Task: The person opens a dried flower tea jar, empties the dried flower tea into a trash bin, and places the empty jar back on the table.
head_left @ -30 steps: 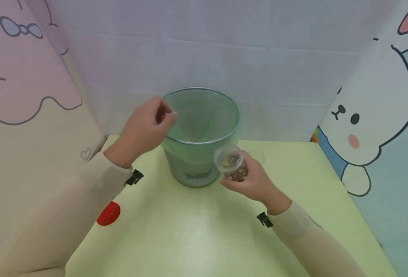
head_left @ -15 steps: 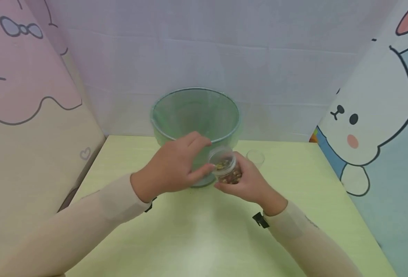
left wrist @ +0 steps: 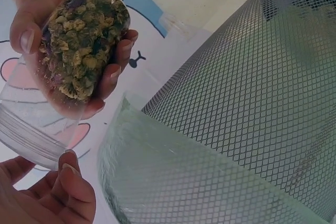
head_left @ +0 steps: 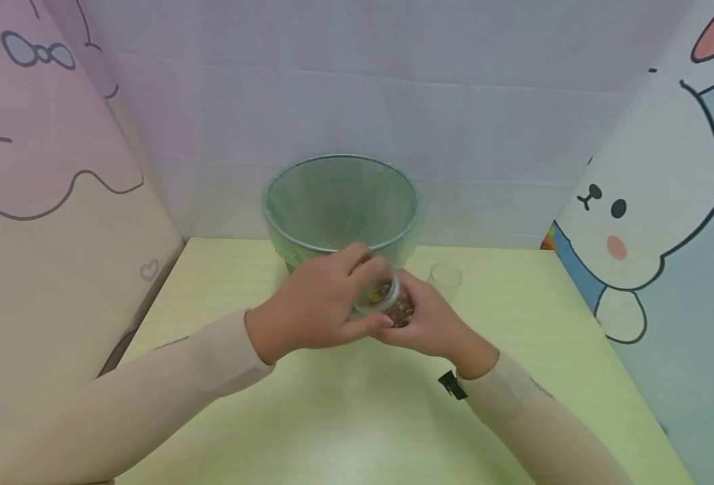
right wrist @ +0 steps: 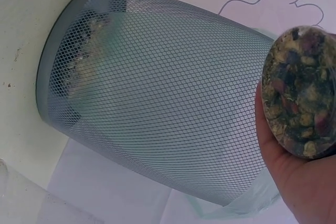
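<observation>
My right hand [head_left: 436, 323] grips a clear jar [head_left: 402, 308], tilted with its mouth toward the left. Dried flower buds [left wrist: 86, 45] fill its bottom end in the left wrist view, while the part near the threaded rim is clear. At the jar's mouth is my left hand [head_left: 314, 303], its fingertips [left wrist: 68, 169] beside the rim and its fingers bent. Whether they touch the rim, I cannot tell. Just behind both hands stands a mesh wastebasket [right wrist: 163, 82] lined with a translucent green bag [head_left: 339, 195]. My left hand hides part of the jar and of the basket.
A small clear round container [head_left: 444, 277] stands on the pale yellow table [head_left: 514, 296], right of the basket. Dark and yellowish bits [right wrist: 89, 51] show through the mesh at the basket's bottom. Printed cloth walls [head_left: 636, 202] enclose the table's back and sides.
My left hand has come from the basket's left rim down and right to the jar's mouth. The jar and right hand have shifted slightly left. A red object at the left is now hidden.
</observation>
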The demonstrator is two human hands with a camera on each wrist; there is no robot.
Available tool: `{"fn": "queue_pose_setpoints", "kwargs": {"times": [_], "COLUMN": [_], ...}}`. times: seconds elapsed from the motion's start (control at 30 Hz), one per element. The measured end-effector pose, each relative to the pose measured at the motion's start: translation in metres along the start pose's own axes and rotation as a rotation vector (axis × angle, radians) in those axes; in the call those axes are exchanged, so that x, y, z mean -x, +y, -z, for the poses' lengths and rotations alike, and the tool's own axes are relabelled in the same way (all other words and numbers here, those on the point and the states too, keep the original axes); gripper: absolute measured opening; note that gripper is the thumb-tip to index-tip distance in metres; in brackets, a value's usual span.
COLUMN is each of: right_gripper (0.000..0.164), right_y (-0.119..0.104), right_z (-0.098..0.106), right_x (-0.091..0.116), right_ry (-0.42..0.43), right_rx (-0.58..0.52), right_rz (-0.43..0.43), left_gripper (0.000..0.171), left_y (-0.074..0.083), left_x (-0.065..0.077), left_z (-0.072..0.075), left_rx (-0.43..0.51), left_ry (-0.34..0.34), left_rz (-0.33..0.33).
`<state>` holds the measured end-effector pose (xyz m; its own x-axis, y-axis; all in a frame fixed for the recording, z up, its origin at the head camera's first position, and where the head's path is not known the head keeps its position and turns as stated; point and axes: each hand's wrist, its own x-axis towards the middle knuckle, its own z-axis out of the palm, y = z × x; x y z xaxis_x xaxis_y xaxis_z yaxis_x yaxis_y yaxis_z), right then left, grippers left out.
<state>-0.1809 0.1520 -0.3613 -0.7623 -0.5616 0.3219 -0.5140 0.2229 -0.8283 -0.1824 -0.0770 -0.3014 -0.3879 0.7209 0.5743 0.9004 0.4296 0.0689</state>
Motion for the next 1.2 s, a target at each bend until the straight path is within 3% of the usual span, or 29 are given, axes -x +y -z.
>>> {"fn": "queue_pose_setpoints", "kwargs": {"times": [0.13,0.3,0.43,0.53,0.83,1.07,1.2], "right_gripper": [0.051,0.045,0.047,0.049,0.048,0.054,0.054], "right_y": [-0.001,-0.003,-0.005,-0.004,-0.005,-0.007,-0.007], "right_z": [-0.002,-0.003,-0.004,-0.004,-0.006,-0.006,-0.005], "right_x": [0.0,0.001,0.001,0.0,-0.002,-0.001,0.0], "right_ry": [-0.024,-0.05,-0.087,-0.102,-0.063,-0.058,-0.06], "right_rx": [-0.015,-0.032,-0.054,-0.064,-0.024,-0.026,-0.024], "right_rz": [0.016,0.027,0.048,0.071,0.101,0.058,0.049], "left_gripper": [0.066,0.063,0.066,0.065,0.058,0.031,0.026], "left_y": [-0.001,-0.005,-0.01,-0.013,-0.01,-0.004,0.0], "left_x": [-0.002,-0.005,-0.006,-0.006,-0.01,-0.013,-0.014], "left_z": [-0.004,-0.005,-0.003,-0.001,0.001,-0.001,-0.002], "left_rx": [-0.01,-0.029,-0.025,-0.013,-0.042,-0.103,-0.126], "left_ry": [0.005,0.02,0.001,-0.015,0.005,0.061,0.077], "left_rz": [-0.059,-0.189,-0.294,-0.337,-0.335,-0.299,-0.277]}}
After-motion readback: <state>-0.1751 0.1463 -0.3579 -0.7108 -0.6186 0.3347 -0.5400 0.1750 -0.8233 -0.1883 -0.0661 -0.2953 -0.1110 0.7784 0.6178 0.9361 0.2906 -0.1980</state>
